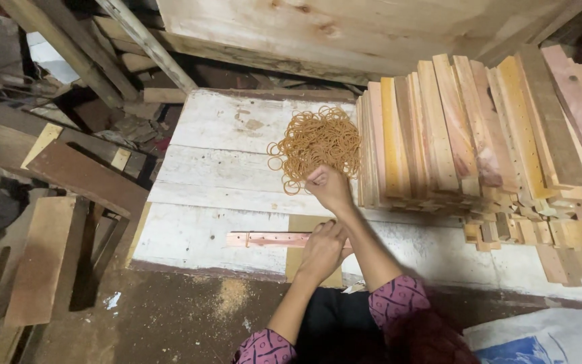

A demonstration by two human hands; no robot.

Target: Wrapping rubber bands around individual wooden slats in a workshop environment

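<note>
A loose heap of tan rubber bands [316, 141] lies on a white-painted board [223, 175]. My right hand [328, 187] reaches into the near edge of the heap, fingers pinched on the bands. My left hand [322, 249] presses down on the right end of a thin reddish wooden strip [271, 239] with small holes, lying flat near the board's front edge. A band is looped around the strip near its left end.
A tall stack of flat wooden slats [479, 128] leans at the right, with short offcuts [540, 236] below it. Dark planks and scrap wood [55, 202] crowd the left. A large pale plank [345, 34] stands behind. A white-and-blue sack [540, 340] lies at bottom right.
</note>
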